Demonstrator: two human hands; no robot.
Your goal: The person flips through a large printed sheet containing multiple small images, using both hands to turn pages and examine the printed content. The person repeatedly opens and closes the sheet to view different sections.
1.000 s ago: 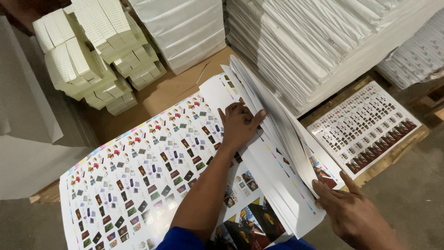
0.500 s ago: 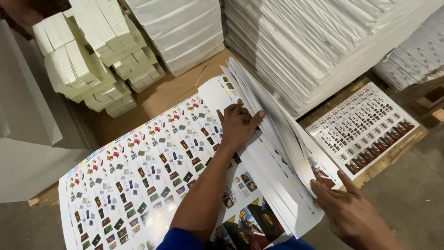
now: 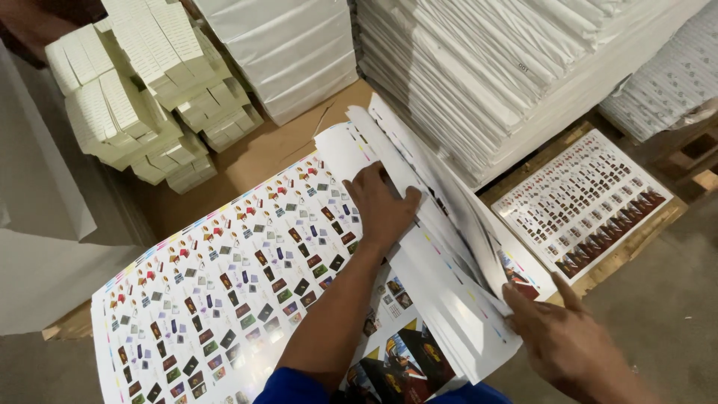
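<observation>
A large printed sheet [image 3: 224, 292] covered with rows of small coloured pictures lies flat on a brown board. My left hand [image 3: 381, 206] rests flat on it, fingertips against the base of a fanned bundle of lifted sheets [image 3: 434, 247]. These lifted sheets are white on the underside with colour marks along the edges. My right hand [image 3: 568, 344] holds their near corner at the lower right, thumb raised. Beneath the lifted sheets, another print with larger dark pictures [image 3: 404, 359] shows. A blue sleeve [image 3: 299, 389] covers my left upper arm.
Tall stacks of white paper [image 3: 508, 75] and wrapped reams [image 3: 292, 52] stand behind. Bundles of folded cream cartons [image 3: 142, 105] are piled at the upper left. Another printed sheet stack [image 3: 591, 202] sits on a wooden pallet [image 3: 636, 243] at right. Grey floor lies at the lower right.
</observation>
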